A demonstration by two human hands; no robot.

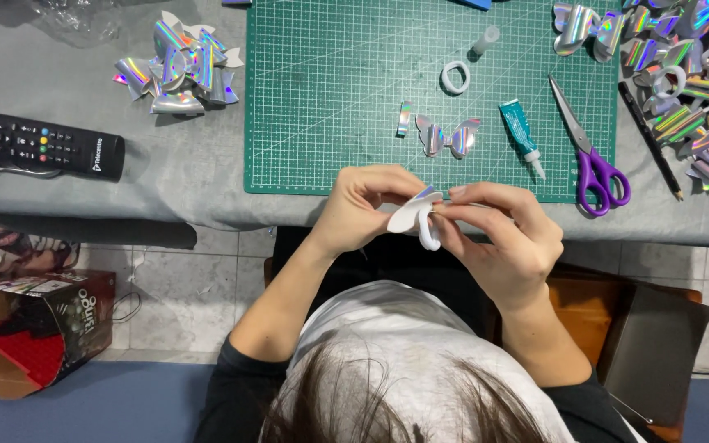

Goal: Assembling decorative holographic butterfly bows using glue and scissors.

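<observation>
A small white bow piece (414, 215) with a holographic face is pinched between both hands at the centre of the frame, just below the near edge of the green cutting mat (330, 123). The left hand (363, 209) is closed on it from the left, thumb and fingertips pressed to the white backing, while the right hand (506, 238) is closed on it from the right, its fingers meeting those of the left over the piece. A narrow white loop hangs down from the piece between the two thumbs (how it is fixed cannot be told). On the mat, just above the hands, a finished holographic bow (450, 136) lies flat, with a short holographic strip (404, 119) to its left and a teal glue tube (522, 135) to its right, nozzle pointing down the frame. Purple-handled scissors (588, 148) lie at the mat's right edge, shut, and a white ring (455, 76) sits higher on the mat. A heap of holographic bows (178, 66) is seen at the upper left of the frame, and a second, larger heap (674, 74) at the upper right. A black remote control (38, 143) lies on the grey table at the left edge.
</observation>
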